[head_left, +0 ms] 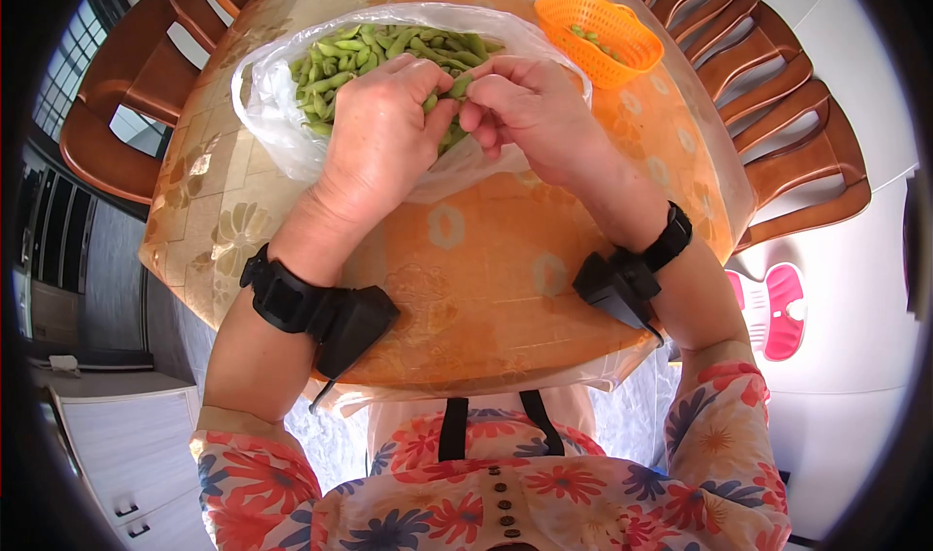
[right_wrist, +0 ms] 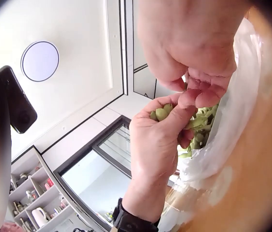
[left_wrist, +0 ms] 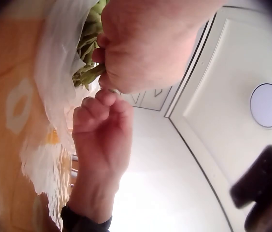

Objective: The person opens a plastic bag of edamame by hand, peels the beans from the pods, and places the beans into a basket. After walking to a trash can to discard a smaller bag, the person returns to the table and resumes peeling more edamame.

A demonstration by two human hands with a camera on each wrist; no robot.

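Green soybean pods (head_left: 335,60) fill an open white plastic bag (head_left: 267,128) on the table. Over the near side of the bag, my left hand (head_left: 389,114) and right hand (head_left: 530,109) meet at the fingertips. Between them shows a green pod (head_left: 459,86), its far end at my right thumb and forefinger, which pinch it. The right wrist view shows more green pods (right_wrist: 161,113) held in the curled fingers of my left hand (right_wrist: 150,145). In the left wrist view, the fingers of my right hand (left_wrist: 102,130) are curled, and their grip is partly hidden.
An orange plastic basket (head_left: 607,51) with a few green beans (head_left: 593,38) inside stands to the right of the bag. The table (head_left: 466,269) has a patterned cover under clear plastic. Wooden chairs (head_left: 146,85) line both sides.
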